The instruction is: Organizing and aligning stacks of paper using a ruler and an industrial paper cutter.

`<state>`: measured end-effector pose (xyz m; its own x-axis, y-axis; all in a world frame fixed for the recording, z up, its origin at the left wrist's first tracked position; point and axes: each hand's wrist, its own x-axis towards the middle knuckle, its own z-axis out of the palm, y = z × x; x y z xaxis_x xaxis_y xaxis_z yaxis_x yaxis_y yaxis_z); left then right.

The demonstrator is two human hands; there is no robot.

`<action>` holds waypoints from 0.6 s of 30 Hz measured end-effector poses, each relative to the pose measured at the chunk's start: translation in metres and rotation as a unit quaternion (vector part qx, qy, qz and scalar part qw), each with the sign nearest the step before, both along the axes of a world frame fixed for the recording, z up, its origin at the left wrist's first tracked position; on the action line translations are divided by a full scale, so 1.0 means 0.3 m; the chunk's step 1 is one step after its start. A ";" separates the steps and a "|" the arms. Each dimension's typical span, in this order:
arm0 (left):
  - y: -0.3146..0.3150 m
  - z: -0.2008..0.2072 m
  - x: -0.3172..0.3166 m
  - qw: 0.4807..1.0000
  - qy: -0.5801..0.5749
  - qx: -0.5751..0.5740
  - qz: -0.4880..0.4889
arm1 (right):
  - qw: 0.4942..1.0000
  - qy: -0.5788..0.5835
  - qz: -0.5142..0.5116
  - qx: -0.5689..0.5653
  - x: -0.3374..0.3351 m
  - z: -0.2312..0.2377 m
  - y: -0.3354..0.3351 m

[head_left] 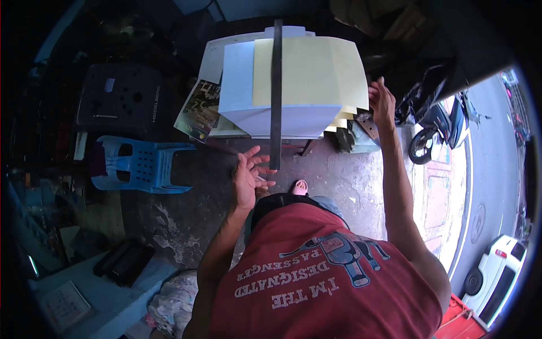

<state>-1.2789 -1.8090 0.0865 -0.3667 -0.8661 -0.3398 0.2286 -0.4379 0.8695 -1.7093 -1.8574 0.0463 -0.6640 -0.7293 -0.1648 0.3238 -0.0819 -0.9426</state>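
Note:
A stack of paper [282, 121] stands in front of me, with a cream sheet [316, 70] and a pale blue-white sheet [238, 76] on top. Across it, running from the far side towards me, lies a long dark flat bar [276, 96] whose near end sticks out past the stack. My left hand [247, 178] is open beside that near end, fingers spread, one fingertip at or very close to the bar. My right hand [383, 104] is raised at the right edge of the cream sheet, fingers loosely bent and apart, with nothing visible in it.
A dark printed sheet [199, 110] pokes out left of the stack. Blue plastic stools [144, 164] stand at the left, near a dark machine cover [121, 99]. A motorcycle [440, 127] and a white vehicle [497, 279] are on the right, by the street.

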 end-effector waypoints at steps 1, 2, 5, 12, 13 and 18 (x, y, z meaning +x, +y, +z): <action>0.028 -0.036 0.081 0.998 -0.041 0.024 0.029 | 0.998 -0.046 -0.038 -0.022 0.053 -0.055 0.016; 0.056 -0.082 0.143 0.993 -0.092 0.050 0.045 | 0.996 -0.071 -0.046 -0.043 0.053 -0.133 0.060; 0.141 -0.333 0.266 0.971 -0.209 0.098 0.059 | 0.987 -0.162 -0.009 -0.008 -0.139 -0.516 0.350; 0.612 -0.732 0.705 0.843 -0.537 -0.032 0.014 | 0.948 -0.115 0.153 0.255 0.404 -0.891 0.711; 0.668 -0.759 0.735 0.831 -0.555 0.000 0.010 | 0.919 -0.066 0.147 0.359 0.501 -0.895 0.715; 0.924 -0.832 0.923 0.828 -0.557 0.024 0.058 | 0.782 0.163 0.524 0.295 0.836 -0.809 0.661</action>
<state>-1.0019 -1.5319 -0.1630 0.2822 -0.8492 -0.4463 -0.6602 -0.5095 0.5519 -1.4586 -1.6592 -0.1963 0.1705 -0.7618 -0.6249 -0.3444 0.5481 -0.7622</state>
